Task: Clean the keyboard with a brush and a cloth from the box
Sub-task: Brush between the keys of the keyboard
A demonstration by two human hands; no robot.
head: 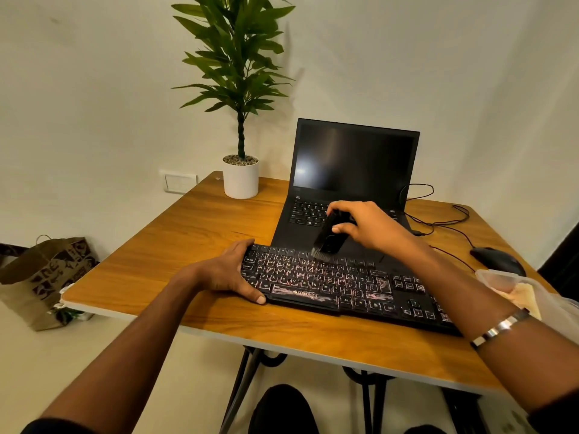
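Head view: left hand (233, 274) clamps the dusty black plastic keyboard's (338, 286) end, steadying it on the wooden counter (188, 233). Right hand (366, 225) grasps the small black brush (326, 241), bristles down on the top key row for sweeping.

Wooden table (200, 233) on black metal legs (241, 389) against plain cream walls (94, 89), warm light.
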